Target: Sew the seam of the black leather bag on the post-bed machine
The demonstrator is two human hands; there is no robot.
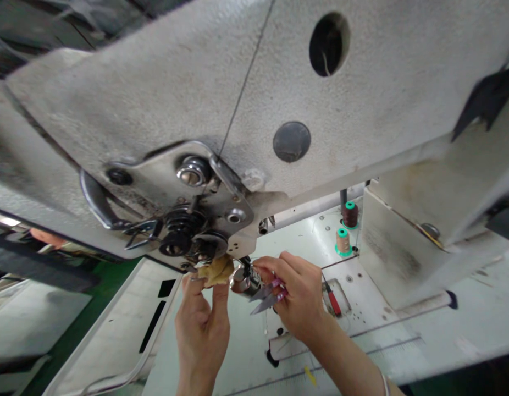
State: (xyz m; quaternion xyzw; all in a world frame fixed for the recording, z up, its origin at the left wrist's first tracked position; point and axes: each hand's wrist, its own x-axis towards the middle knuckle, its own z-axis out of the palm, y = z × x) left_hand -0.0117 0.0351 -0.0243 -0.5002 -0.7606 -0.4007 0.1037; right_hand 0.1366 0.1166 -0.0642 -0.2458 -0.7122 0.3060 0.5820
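My left hand [203, 324] is raised under the head of a sewing machine [164, 104]. Its thumb and fingers close around a yellow-brown soft piece [217, 270], which could be foam or cloth, just below the black thread tension discs [182, 223]. In my right hand [299, 291] are thread snips [269, 297] with purple handles, their blades pointing left. The thumb and forefinger of that hand pinch close to the shiny metal part [245, 279] under the head; whether a thread is between them is too small to tell.
Behind my right hand stand a dark thread cone [350, 215] and a tan thread cone [343, 242]. A red-handled screwdriver [332, 300] lies on the machine bed. A ruler scale [386, 346] runs along the table, with a yellow scrap [310, 375] near it.
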